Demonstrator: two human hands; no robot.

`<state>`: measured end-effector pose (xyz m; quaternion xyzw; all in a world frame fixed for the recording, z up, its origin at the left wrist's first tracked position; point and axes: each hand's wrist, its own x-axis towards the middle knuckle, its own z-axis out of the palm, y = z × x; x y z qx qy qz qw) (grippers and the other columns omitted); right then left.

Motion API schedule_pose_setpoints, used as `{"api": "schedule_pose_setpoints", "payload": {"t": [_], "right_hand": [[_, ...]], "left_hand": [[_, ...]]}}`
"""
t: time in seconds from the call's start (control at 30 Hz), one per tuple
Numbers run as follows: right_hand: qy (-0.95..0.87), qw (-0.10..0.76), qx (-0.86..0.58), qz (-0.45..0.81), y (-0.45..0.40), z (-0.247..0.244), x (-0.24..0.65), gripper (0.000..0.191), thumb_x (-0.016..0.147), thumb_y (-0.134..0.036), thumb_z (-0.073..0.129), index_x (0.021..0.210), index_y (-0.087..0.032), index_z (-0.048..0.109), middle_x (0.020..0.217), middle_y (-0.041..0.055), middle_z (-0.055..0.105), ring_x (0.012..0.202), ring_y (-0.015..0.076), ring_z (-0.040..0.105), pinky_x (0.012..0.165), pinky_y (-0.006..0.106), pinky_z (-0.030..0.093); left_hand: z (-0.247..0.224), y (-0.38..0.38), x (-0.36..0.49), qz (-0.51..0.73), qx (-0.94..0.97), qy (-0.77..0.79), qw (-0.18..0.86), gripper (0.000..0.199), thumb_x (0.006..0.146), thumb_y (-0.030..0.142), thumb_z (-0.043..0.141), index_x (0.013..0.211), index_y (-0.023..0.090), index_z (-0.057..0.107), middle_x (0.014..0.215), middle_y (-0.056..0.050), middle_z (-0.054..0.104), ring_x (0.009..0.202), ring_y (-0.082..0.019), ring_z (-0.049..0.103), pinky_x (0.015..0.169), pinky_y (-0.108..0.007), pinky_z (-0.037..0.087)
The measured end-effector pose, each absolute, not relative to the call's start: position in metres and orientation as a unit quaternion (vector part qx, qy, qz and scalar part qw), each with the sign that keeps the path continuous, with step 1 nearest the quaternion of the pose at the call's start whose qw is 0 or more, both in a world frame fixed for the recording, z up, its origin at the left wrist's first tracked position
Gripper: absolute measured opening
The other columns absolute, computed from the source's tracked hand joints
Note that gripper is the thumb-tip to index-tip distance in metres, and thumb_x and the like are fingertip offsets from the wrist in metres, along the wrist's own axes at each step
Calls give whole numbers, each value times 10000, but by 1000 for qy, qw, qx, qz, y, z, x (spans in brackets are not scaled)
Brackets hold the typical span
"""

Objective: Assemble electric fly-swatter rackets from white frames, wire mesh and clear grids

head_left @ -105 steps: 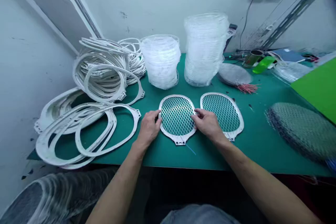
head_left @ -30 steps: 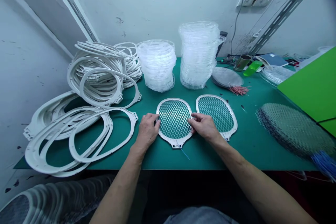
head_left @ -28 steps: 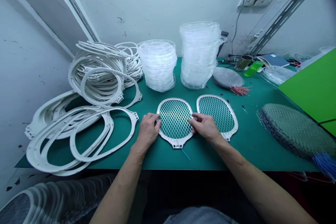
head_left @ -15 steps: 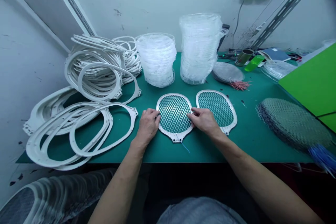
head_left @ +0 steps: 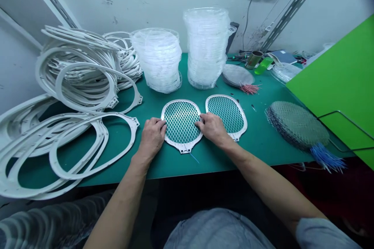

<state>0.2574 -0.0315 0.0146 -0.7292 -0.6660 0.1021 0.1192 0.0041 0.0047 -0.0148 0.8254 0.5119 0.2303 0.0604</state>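
Note:
A white oval frame with diamond mesh lies flat on the green table, a thin blue strand trailing from its narrow lower end. My left hand pinches its left rim between thumb and fingers. On the opposite rim, my right hand closes its thumb and fingers. Just right of it, partly behind my right hand, lies a second meshed white frame.
White frames are heaped at the left. Two stacks of clear rings stand behind. Grey mesh discs with red strands, mesh with blue strands and a green panel are at the right.
The view has turned right, so the table's contents appear further left. Both hands keep their places on the rim of the same frame.

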Motion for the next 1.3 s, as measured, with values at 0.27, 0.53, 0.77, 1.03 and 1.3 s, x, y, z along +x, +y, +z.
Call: {"api": "schedule_pose_setpoints", "payload": {"t": [0.27,0.53,0.77,1.03,1.3], "right_hand": [[-684,103,-718,80,-15,13,248,234,988,-339,640,1109,-152,712,1067,127,678,935,246,650,751,309,460],[-701,80,-704,85,-17,16,250,247,1019,-340,590,1149,-149,676,1113,114,652,958,228,644,785,299,463],[-713,80,-692,81,-15,16,251,236,1022,-333,580,1136,-149,675,1124,110,649,958,229,645,788,302,468],[-716,77,-688,85,-13,15,250,245,1026,-316,561,1162,-146,674,1143,123,652,990,242,660,807,310,490],[-718,82,-686,82,-16,26,240,257,1012,-183,515,1197,-117,681,1194,159,647,1031,263,661,838,343,537]], "left_hand": [[-13,12,10,195,831,520,22,259,996,236,503,1104,181,732,1155,-145,658,1043,-312,569,952,-461,495],[-16,-10,12,186,826,532,-6,291,1007,265,503,1164,140,714,1178,-164,657,1044,-320,568,925,-461,509],[-14,-17,11,207,815,540,-33,294,1006,272,508,1181,141,705,1266,-181,643,1130,-344,582,959,-486,522],[1,-42,45,229,866,442,41,301,1022,324,532,1232,194,706,1397,-137,629,1318,-317,556,1101,-515,478],[-12,-41,51,207,848,476,110,330,1006,357,522,1208,238,756,1316,-91,697,1254,-306,613,1068,-519,518]]}}
